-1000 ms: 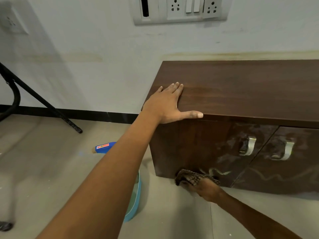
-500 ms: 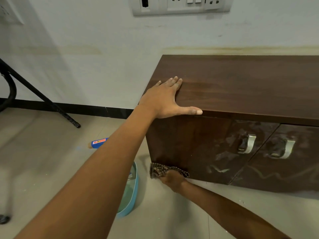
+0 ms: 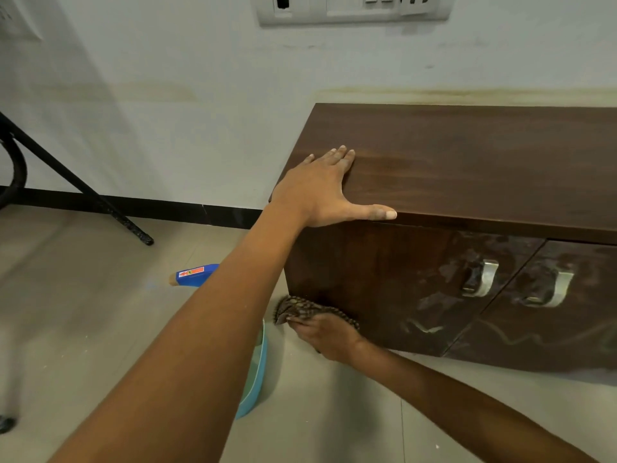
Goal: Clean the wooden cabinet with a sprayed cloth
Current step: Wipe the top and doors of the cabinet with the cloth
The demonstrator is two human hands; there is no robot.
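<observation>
**Cloth at the cabinet's lower left corner**

Pale wall (image 3: 187,105) and grey floor tiles (image 3: 83,329) frame a dark wooden cabinet (image 3: 467,168) that stands against the wall, its flat top showing fine grain. The left hand (image 3: 320,188) lies palm down on the top at the front left corner, fingers (image 3: 340,158) straight and close together, pointing toward the wall, thumb (image 3: 377,213) stretched wide along the front edge. It grips nothing; it only rests flat on the wood.

The right hand (image 3: 325,335) is low, at the bottom left corner of the cabinet front. Its fingers are curled around a crumpled brown patterned cloth (image 3: 300,310), pressing it against the glossy door panel near the floor. The cloth bunches out above and to the left of the knuckles.

The front has two shiny dark doors, smeared with pale streaks and squiggles, each with a curved metal handle: the left handle (image 3: 482,279) and the right handle (image 3: 551,290) lie just beside each other on either side of the door seam.

On the floor beside the cabinet's left side, mostly hidden by the left forearm, sit a blue bottle (image 3: 193,274) with an orange label, lying down, and the rim of a light blue tub (image 3: 257,379). A black stand leg (image 3: 83,192) slants down to the floor at the left. A grey switch plate (image 3: 350,8) is on the wall above.
</observation>
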